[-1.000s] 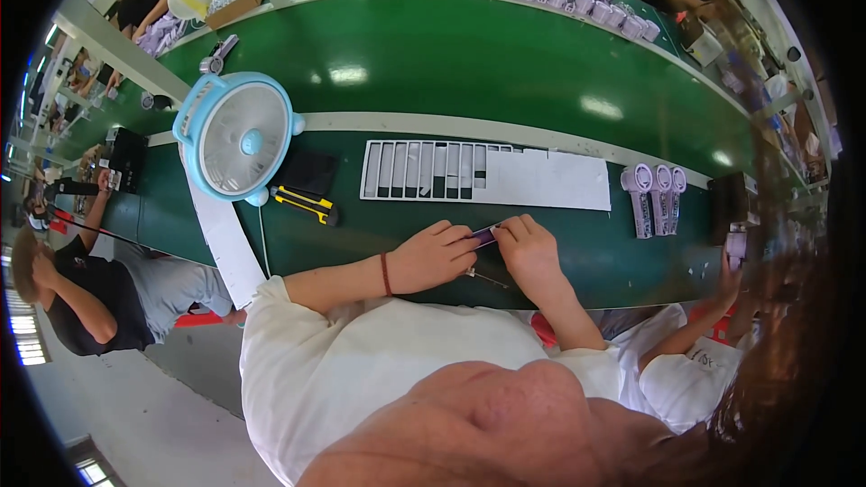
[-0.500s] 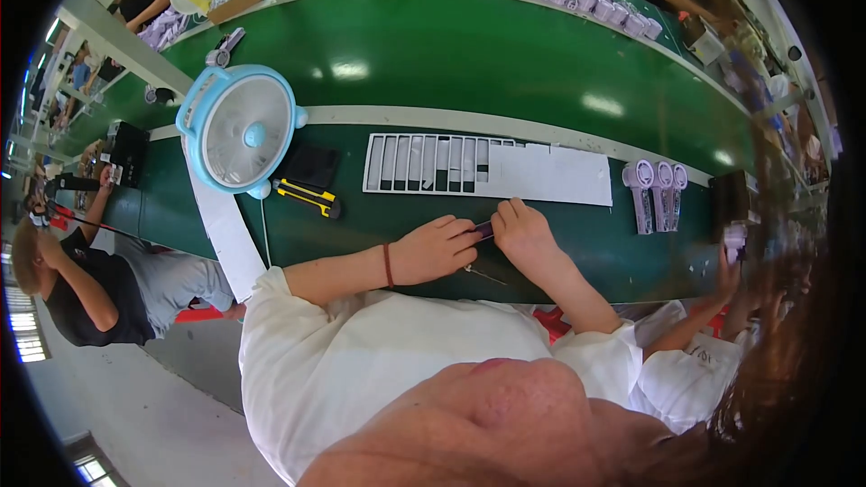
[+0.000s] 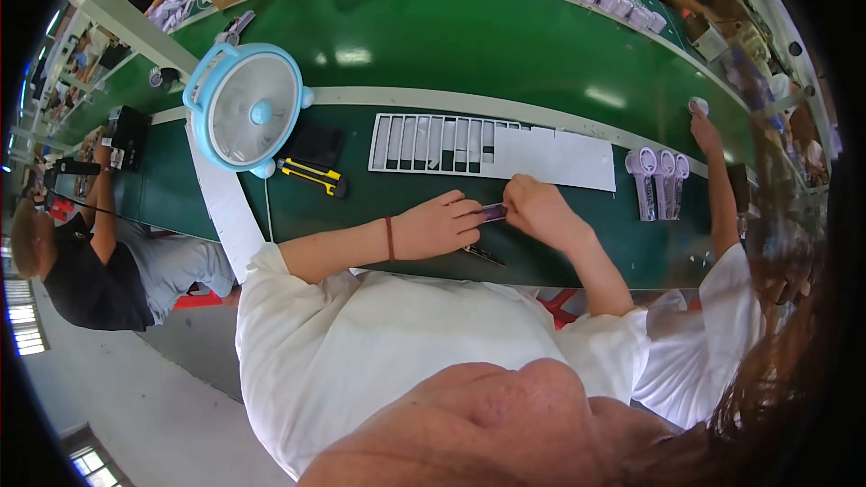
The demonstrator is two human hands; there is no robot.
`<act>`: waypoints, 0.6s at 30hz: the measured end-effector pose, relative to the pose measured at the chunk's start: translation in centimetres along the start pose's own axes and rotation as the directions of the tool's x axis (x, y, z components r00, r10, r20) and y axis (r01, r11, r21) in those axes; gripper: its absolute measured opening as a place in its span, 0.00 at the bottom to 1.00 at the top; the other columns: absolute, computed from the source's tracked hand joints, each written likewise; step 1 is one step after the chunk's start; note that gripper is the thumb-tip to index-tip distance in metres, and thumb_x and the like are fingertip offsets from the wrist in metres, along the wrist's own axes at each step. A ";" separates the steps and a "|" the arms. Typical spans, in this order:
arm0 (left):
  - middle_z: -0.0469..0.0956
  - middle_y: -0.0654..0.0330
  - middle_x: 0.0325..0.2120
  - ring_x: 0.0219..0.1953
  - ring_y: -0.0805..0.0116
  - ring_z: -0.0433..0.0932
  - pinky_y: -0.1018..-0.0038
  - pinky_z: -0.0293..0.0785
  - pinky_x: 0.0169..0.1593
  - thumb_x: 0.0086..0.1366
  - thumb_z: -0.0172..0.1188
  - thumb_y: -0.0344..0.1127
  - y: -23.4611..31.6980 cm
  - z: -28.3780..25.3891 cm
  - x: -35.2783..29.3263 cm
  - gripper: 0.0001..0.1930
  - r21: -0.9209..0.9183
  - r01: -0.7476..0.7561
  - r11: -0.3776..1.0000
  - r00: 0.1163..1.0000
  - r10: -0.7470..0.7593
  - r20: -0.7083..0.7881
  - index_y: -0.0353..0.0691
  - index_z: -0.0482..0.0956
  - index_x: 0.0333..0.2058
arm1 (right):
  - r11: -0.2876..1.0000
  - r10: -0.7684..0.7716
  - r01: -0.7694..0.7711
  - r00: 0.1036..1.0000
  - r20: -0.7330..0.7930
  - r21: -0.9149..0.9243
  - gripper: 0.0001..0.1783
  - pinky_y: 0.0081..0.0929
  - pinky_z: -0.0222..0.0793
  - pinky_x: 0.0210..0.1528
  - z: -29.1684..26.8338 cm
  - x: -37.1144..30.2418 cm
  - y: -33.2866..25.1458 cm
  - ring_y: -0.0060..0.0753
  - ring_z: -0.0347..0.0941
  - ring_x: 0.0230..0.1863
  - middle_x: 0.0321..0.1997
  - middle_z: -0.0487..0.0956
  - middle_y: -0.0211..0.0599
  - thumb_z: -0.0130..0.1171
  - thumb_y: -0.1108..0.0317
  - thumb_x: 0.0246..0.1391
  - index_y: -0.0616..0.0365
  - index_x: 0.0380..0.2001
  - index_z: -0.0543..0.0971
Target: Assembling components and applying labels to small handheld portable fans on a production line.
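Note:
My left hand [image 3: 439, 227] is closed on one end of a small, shiny purple piece [image 3: 493, 213], too small to name exactly. My right hand [image 3: 539, 211] pinches the other end, so the piece spans the gap between my fingertips above the dark green table. A slim, dark, pointed tool [image 3: 484, 255], perhaps tweezers, shows just below my left fingers; whether those fingers hold it I cannot tell. Beyond my hands lies a white slotted tray [image 3: 383, 144], its right half covered by a white sheet [image 3: 559, 159].
A light-blue fan [image 3: 248, 110] stands at the left by a yellow-black utility knife [image 3: 311, 176] and a black pad [image 3: 313, 147]. Lilac handheld fans [image 3: 666, 182] lie to the right. Past the pale rail runs a green conveyor belt [image 3: 433, 45]. A co-worker's hand [image 3: 706, 137] reaches over it.
The tabletop has shifted slightly upward in view. My right hand has turned a little, and more of the purple piece shows. The right-hand co-worker's arm has stretched out to the belt with a lilac part.

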State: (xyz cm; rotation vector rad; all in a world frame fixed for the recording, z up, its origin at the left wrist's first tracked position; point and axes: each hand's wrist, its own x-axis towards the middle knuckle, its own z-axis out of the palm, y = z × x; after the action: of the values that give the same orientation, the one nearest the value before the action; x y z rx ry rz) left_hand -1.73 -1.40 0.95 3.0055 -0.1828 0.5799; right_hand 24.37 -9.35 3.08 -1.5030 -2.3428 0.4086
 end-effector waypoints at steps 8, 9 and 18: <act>0.83 0.61 0.43 0.53 0.63 0.79 0.64 0.72 0.58 0.57 0.68 0.34 0.8 0.2 1.0 0.10 -0.145 0.200 0.969 0.970 -0.217 -0.112 0.44 0.80 0.37 | 0.916 0.378 -0.397 0.814 -0.440 0.053 0.14 0.42 0.76 0.50 -3.7 0.5 3.1 0.51 0.81 0.48 0.47 0.83 0.44 0.58 0.80 0.59 0.59 0.49 0.77; 0.83 0.61 0.43 0.53 0.63 0.79 0.64 0.72 0.58 0.57 0.68 0.34 0.9 0.4 0.9 0.10 -0.157 0.201 0.967 0.970 -0.219 -0.107 0.44 0.80 0.37 | 0.919 0.218 -0.363 0.793 -0.568 -0.153 0.18 0.46 0.76 0.54 -4.4 0.6 1.4 0.54 0.79 0.53 0.51 0.82 0.46 0.60 0.80 0.58 0.57 0.51 0.78; 0.79 0.58 0.43 0.47 0.55 0.81 0.60 0.77 0.53 0.57 0.73 0.34 0.9 0.1 1.3 0.14 -0.292 0.318 0.902 0.924 -0.364 -0.118 0.41 0.79 0.39 | 0.995 -0.052 -0.001 0.866 -0.497 -0.104 0.25 0.36 0.80 0.41 4.1 -5.1 -6.2 0.45 0.82 0.40 0.45 0.83 0.40 0.76 0.75 0.48 0.58 0.51 0.81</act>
State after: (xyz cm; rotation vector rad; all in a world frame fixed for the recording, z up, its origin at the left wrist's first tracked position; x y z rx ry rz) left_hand -0.61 -2.47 1.36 2.6206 0.2552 0.7020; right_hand 19.63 -16.77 1.30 -1.4094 -1.9846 -0.1082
